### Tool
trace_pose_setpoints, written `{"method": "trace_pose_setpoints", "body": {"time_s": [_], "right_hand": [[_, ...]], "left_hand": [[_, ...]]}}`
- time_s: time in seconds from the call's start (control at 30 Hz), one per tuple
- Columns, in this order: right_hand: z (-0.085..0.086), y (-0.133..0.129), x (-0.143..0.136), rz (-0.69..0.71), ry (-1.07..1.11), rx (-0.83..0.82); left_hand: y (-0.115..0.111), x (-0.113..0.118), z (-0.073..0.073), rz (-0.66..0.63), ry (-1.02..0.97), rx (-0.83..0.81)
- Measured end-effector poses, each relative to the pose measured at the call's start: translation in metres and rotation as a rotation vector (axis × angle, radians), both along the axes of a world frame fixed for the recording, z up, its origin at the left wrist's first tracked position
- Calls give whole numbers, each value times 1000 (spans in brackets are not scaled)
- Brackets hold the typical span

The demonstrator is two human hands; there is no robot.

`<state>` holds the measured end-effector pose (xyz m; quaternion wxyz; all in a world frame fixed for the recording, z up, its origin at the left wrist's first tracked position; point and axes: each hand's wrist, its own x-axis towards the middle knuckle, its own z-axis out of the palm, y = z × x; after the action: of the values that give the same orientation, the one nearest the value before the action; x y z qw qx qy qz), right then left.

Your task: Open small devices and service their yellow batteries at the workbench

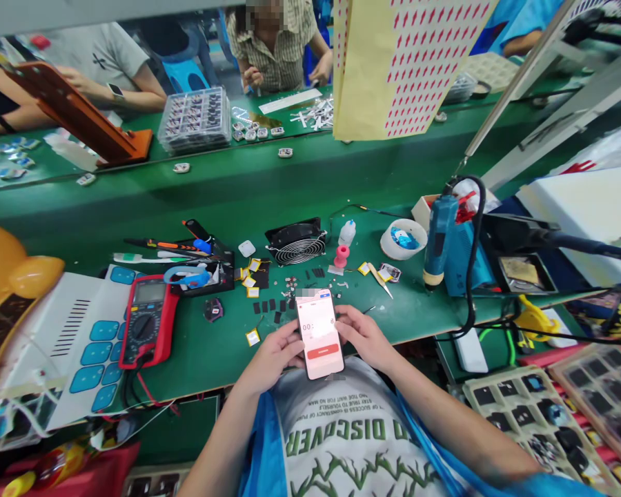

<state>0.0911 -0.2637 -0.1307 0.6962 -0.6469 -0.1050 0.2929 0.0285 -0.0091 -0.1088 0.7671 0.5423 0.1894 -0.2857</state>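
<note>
A smartphone (321, 334) is held upright over the near edge of the green bench, its lit screen showing a timer and a red button. My left hand (275, 353) is closed on the phone's left edge. On the opposite edge, the fingers of my right hand (363, 335) grip it, with the thumb by the screen. Beyond the phone lie several small black pads (272, 304) and tiny loose parts. A yellow-taped battery cell (252, 337) rests left of my left hand. Tweezers (380, 280) lie past my right hand.
At left are a red multimeter (148, 321) and a tool holder (222, 266). A fan (296, 241), dropper bottle (347, 233) and white bowl (403, 239) stand behind. A blue electric screwdriver (439, 238) hangs at right. Co-workers sit across the raised shelf (228, 166).
</note>
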Motion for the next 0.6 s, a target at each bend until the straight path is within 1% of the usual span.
{"method": "trace_pose_setpoints", "body": {"time_s": [0.17,0.3,0.47,0.6], "right_hand": [[-1,1,0,-8,-13,5],[-1,1,0,-4,0,25],[-1,1,1,-3,0,10],[-1,0,2,-7,-7,-6]], "left_hand": [[-3,1,5,-1,15,28],[-2,1,3,-4,11,34],[-3,2,2,8,23,44],[-2,2,2,5,19,19]]}}
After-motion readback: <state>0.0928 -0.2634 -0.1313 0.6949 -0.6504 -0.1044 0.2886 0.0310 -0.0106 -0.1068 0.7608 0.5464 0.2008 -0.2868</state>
